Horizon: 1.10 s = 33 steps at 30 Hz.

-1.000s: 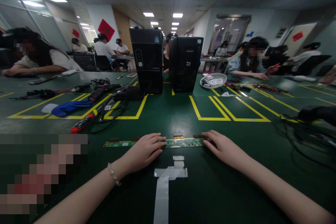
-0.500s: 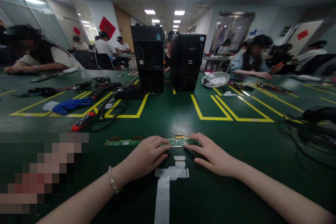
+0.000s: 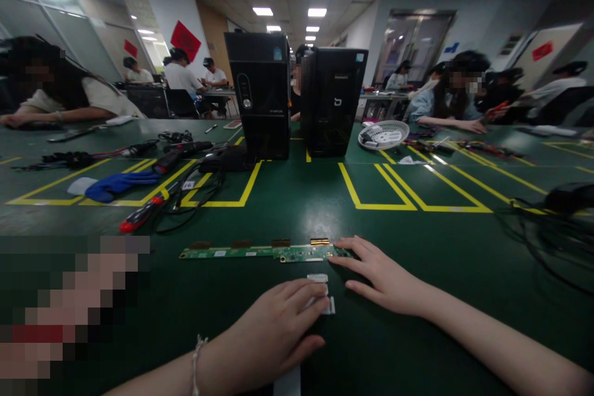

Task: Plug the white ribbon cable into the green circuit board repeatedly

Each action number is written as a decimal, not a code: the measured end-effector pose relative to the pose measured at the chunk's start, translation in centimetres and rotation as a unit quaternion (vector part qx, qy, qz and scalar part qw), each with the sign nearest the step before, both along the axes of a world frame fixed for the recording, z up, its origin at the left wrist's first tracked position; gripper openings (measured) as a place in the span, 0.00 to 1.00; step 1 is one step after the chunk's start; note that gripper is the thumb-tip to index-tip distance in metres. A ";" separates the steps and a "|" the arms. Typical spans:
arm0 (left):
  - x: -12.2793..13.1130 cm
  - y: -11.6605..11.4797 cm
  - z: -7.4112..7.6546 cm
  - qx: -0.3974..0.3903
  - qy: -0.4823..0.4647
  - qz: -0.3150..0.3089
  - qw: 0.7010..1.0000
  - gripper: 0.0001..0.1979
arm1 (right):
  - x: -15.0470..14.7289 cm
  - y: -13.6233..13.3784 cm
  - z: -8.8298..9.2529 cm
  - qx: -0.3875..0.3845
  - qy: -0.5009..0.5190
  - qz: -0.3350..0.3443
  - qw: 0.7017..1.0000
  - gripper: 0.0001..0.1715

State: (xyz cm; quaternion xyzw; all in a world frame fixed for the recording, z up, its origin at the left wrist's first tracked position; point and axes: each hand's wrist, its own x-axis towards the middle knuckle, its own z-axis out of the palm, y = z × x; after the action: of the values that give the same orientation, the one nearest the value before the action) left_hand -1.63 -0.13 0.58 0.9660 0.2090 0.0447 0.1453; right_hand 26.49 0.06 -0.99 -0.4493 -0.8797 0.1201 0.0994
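A long narrow green circuit board (image 3: 260, 252) lies flat on the green table (image 3: 417, 247) in front of me. My right hand (image 3: 383, 277) rests flat and open with its fingertips on the board's right end. My left hand (image 3: 273, 331) lies flat and open nearer to me, covering the white tape cross (image 3: 320, 288) stuck to the table; it holds nothing and is apart from the board. A bead bracelet sits on my left wrist.
Two black computer towers (image 3: 260, 96) stand upright at the table's middle. Screwdrivers, cables and a blue glove (image 3: 118, 184) lie at the left inside yellow floor-tape boxes. A white basket (image 3: 384, 134) sits back right, dark cables (image 3: 547, 226) at right. Other people sit around the tables.
My left hand has drawn back off the circuit board toward me and now lies on the tape cross. My right hand has slid left along the board's end.
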 end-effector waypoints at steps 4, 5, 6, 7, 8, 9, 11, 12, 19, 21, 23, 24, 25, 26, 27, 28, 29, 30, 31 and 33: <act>-0.1 0.2 0.6 -0.011 0.024 -0.003 1.000 0.32 | 0.1 0.1 -0.1 0.009 -0.002 0.003 1.000 0.27; 0.0 0.2 0.8 -0.017 0.031 -0.008 0.999 0.33 | 0.1 0.1 -0.2 0.011 0.001 0.003 1.000 0.27; 0.0 0.1 0.9 -0.023 0.037 -0.012 0.999 0.34 | 0.1 0.1 -0.2 0.013 0.004 0.004 1.000 0.27; 0.0 0.0 1.1 -0.029 0.042 -0.014 0.999 0.34 | 0.2 0.1 -0.2 0.014 0.008 0.003 1.000 0.27; 0.0 -0.1 1.1 -0.034 0.044 -0.015 0.998 0.35 | 0.1 0.1 -0.2 0.013 0.010 0.002 1.000 0.27; 0.0 -0.2 1.1 -0.038 0.046 -0.013 0.998 0.35 | 0.1 0.0 -0.2 0.011 0.010 0.001 1.000 0.27; 0.1 -0.2 1.1 -0.042 0.049 -0.008 0.998 0.34 | 0.1 0.0 -0.1 0.005 0.004 0.001 1.000 0.28; 0.1 -0.3 1.0 -0.043 0.051 -0.006 0.998 0.34 | 0.1 0.0 -0.1 0.003 0.000 0.002 1.000 0.28; 0.1 0.2 0.3 -0.029 0.046 0.006 0.999 0.34 | 0.1 0.2 -0.2 -0.004 -0.016 0.011 1.000 0.30; 0.1 0.3 0.1 -0.029 0.034 0.006 0.999 0.35 | 0.1 0.2 -0.2 -0.004 -0.015 0.012 1.000 0.30; 0.1 0.4 0.0 -0.034 0.026 0.009 0.999 0.36 | 0.1 0.2 -0.2 -0.003 -0.010 0.013 1.000 0.30; 0.1 0.4 -0.1 -0.038 0.024 0.011 0.999 0.36 | 0.1 0.2 -0.2 -0.003 -0.007 0.014 1.000 0.30; 0.1 0.5 -0.1 -0.042 0.025 0.014 0.999 0.37 | 0.1 0.3 -0.2 -0.002 -0.005 0.014 1.000 0.30; 0.1 0.5 -0.1 -0.045 0.029 0.017 0.998 0.37 | 0.2 0.3 -0.2 -0.002 -0.006 0.014 1.000 0.30; 0.1 0.5 -0.1 -0.048 0.035 0.021 0.998 0.38 | 0.2 0.3 -0.2 -0.003 -0.008 0.014 1.000 0.30; 0.1 0.5 -0.1 -0.050 0.040 0.024 0.998 0.38 | 0.2 0.3 -0.2 -0.004 -0.009 0.013 1.000 0.30; 0.1 0.5 -0.1 -0.052 0.041 0.026 0.998 0.38 | 0.2 0.3 -0.2 -0.005 -0.010 0.012 1.000 0.30; 0.1 0.5 -0.2 -0.053 0.039 0.028 0.997 0.38 | 0.2 0.3 -0.2 -0.006 -0.008 0.011 1.000 0.30; 0.1 0.5 -0.2 -0.054 0.034 0.029 0.998 0.37 | 0.2 0.3 -0.2 -0.007 -0.005 0.010 1.000 0.30; 0.0 0.5 -0.4 -0.052 0.021 0.029 0.998 0.37 | 0.1 0.3 -0.2 -0.008 0.000 0.011 1.000 0.30</act>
State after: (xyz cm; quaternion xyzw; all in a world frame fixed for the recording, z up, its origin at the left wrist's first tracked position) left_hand -1.61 0.35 0.15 0.9513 0.2422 0.0175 0.1899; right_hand 26.63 0.31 -1.14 -0.4405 -0.8835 0.1283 0.0941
